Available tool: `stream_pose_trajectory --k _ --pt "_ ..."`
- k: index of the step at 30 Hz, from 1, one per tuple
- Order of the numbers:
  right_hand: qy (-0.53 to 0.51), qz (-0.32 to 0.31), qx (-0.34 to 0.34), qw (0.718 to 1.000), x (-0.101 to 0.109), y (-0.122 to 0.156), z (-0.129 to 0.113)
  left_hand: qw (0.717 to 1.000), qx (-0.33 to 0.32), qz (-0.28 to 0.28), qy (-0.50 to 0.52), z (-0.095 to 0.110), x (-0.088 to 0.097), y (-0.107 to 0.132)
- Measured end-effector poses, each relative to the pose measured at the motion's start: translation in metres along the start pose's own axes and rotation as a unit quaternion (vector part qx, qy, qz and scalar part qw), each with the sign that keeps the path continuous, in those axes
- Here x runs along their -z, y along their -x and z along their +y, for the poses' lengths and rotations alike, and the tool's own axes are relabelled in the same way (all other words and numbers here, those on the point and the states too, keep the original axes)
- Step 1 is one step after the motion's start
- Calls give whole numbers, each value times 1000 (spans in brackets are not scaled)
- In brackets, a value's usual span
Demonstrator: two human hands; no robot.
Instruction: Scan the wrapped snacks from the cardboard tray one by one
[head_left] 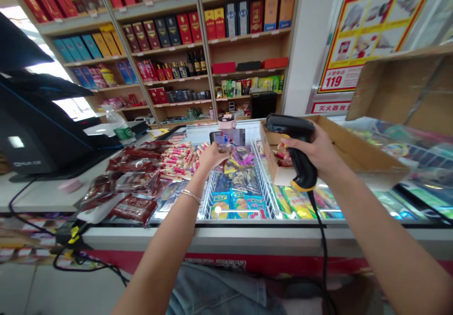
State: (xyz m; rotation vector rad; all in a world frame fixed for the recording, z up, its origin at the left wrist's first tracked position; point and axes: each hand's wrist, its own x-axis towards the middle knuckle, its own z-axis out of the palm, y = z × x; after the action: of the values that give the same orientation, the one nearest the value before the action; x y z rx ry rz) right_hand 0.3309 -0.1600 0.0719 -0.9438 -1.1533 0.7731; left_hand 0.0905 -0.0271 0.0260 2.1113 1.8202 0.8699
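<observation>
My right hand (322, 150) is wrapped round the handle of a black and yellow barcode scanner (300, 164), raised over the freezer's right side with its cord hanging down. Farther forward, my left hand (214, 156) reaches over the freezer, its fingers curled at a small brownish object that I cannot make out. A dark phone-like object (215, 138) shows just beyond those fingers; whether they touch it is unclear. Below lies a white wire basket (268, 197) of packaged goods, including blue packets (244, 203). Left of that hand are several red-and-cream wrapped sticks (177, 159).
Brown packages (136, 183) lie on the left of the freezer top, near a bottle (120, 126) and a black checkout machine (28, 131). An open cardboard box (368, 164) stands at right. A pink headpiece (226, 121) shows behind, by a blurred patch. Shelves (170, 48) line the back.
</observation>
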Motion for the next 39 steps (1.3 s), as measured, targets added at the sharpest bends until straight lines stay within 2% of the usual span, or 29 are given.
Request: stream_pose_trajectory --k 1,2,3,6,8,9,11,16,22,25,29,32,34,39 --pt "3 0 1 1000 0 1 1 995 9 9 95 -2 3 -4" --pt "5 2 3 1000 -1 3 3 979 12 7 202 -4 5 -7" --pt "7 4 3 1000 -1 4 4 950 10 -6 312 -5 8 -10" --pt "15 9 0 1000 -6 10 7 818 -19 -57 573 -6 12 -12" --pt "21 10 -7 1000 -11 14 8 744 -38 -66 664 -3 12 -9" --pt "24 12 -13 1000 -13 16 8 721 -45 -63 689 -1 11 -8" --pt "35 16 -35 999 -16 17 8 700 -62 -48 709 2 9 -6" --pt "61 8 -85 995 -25 -3 4 695 -97 26 712 3 3 -10" --pt "42 -38 -72 996 -51 -53 6 689 -48 61 720 -16 -2 -20" --pt "11 -45 -70 996 -72 -68 13 699 -16 75 711 -25 -2 -23" --pt "-52 -56 -64 995 -100 -68 29 730 -16 99 676 -32 2 -25" --pt "-70 -73 -70 992 -112 -56 40 757 -11 119 642 -30 7 -23" --pt "-66 -78 -76 992 -113 -50 48 765 -7 127 632 -28 11 -20" --pt "-9 -52 -98 994 -104 -50 74 757 -21 130 639 -28 16 -17"
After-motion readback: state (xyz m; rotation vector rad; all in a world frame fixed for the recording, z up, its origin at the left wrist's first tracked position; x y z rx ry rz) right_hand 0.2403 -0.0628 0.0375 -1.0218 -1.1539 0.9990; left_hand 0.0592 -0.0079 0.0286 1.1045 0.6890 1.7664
